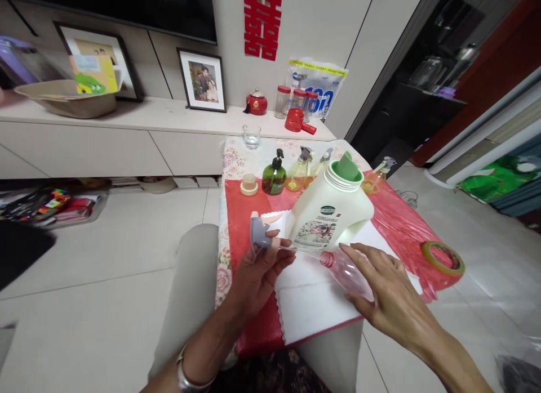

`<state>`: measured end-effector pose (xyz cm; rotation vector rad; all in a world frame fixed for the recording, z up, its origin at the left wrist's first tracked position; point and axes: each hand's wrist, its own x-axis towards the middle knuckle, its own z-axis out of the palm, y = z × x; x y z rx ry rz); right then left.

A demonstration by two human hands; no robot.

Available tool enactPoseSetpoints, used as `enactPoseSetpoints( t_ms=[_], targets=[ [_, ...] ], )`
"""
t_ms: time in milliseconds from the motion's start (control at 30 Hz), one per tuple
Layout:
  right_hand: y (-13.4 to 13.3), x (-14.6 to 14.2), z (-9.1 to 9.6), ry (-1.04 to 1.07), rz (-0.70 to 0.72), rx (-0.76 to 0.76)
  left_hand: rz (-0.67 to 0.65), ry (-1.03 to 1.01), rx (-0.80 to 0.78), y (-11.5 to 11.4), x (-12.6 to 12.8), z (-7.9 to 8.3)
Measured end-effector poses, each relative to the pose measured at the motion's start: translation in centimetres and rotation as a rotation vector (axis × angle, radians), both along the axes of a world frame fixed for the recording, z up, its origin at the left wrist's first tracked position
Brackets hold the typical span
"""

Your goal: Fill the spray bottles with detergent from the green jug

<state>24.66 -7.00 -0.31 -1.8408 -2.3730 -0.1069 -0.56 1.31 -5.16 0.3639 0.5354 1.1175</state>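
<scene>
In my left hand (264,266) is a grey and pink trigger spray head (259,232), pinched between thumb and fingers. A thin clear tube seems to extend from it to the right, toward the other hand. A clear pink bottle (344,275) without a cap leans or lies on the white cloth (310,303), its neck pointing left. My right hand (380,286) curves around this bottle, fingers on the upper side and thumb on the lower. Just behind both hands stands a large cream detergent jug (325,207) with a green scoop-like piece (347,166) in its mouth.
Behind the jug stand a green pump bottle (274,176), several amber-tinted bottles (298,173) and a round pale cap (249,184). A tape roll (443,258) lies on the red plastic sheet (399,230) at the right. A glass cup (252,137) sits near the cabinet.
</scene>
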Motion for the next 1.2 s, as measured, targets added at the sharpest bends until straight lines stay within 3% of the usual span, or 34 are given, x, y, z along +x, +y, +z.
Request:
enactPoseSetpoints(
  t_ms=[233, 467, 733, 900, 1000, 1100, 1200],
  targets=[
    [0.1, -3.6, 0.1, 0.100, 0.062, 0.008, -0.073, 0.078, 0.048, -1.5, 1.7, 0.2],
    [1.1, -5.1, -0.1, 0.145, 0.170, 0.052, -0.092, 0.132, 0.136, -1.5, 1.0, -0.2],
    [2.0, -6.2, -0.7, 0.243, 0.276, 0.063, -0.144, -0.041, 0.057, -1.8, -1.1, -1.5],
    [2.5, -7.6, -1.1, 0.187, 0.297, 0.096, -0.209, -0.232, -0.007, -2.0, -1.5, -2.0],
    [2.9, -8.3, -1.4, 0.192, 0.319, 0.116, -0.175, -0.254, -0.032, -2.2, -1.4, -1.9],
    [3.3, -8.8, -2.0, 0.287, 0.363, 0.190, -0.121, -0.236, -0.040, -2.3, -1.3, -1.8],
    [3.4, -9.3, -3.1, 0.470, 0.360, 0.387, -0.107, -0.225, -0.054, -2.1, -1.3, -1.8]
  ],
)
